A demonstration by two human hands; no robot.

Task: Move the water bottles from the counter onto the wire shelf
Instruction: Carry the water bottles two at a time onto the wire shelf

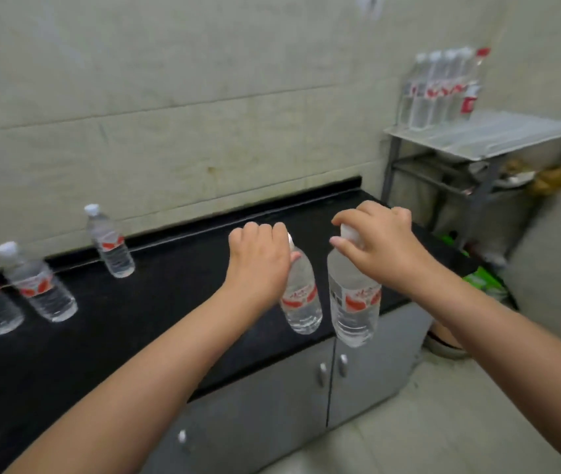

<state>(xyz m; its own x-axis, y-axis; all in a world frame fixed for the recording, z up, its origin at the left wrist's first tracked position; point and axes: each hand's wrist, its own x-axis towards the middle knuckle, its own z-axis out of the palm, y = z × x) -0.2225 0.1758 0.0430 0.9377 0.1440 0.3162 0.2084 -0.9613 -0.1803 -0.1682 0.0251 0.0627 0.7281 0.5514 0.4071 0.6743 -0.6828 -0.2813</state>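
Two water bottles hang by their necks at the centre of the frame, one in each hand, both clear of the black counter (108, 323). The person's left hand (258, 260) curls around the cap and neck of the left bottle (301, 295), whose body tilts slightly with its base toward the lower right. The right hand (380, 239) pinches the cap of the right bottle (354, 299), which hangs close to upright, just beside the other. The wire shelf (491, 138) stands at the upper right of the frame, beyond the counter's end, and a row of shelved bottles (440, 90) already lines its back edge against the wall. From the hands the shelf lies up and to the right, and the right hand is plainly the nearer one, so its bottle probably lands first. Free shelf surface shows in front of the row. Three bottles (109, 242) are left standing on the counter at the left of the frame, and part of another shows at the lower left edge.
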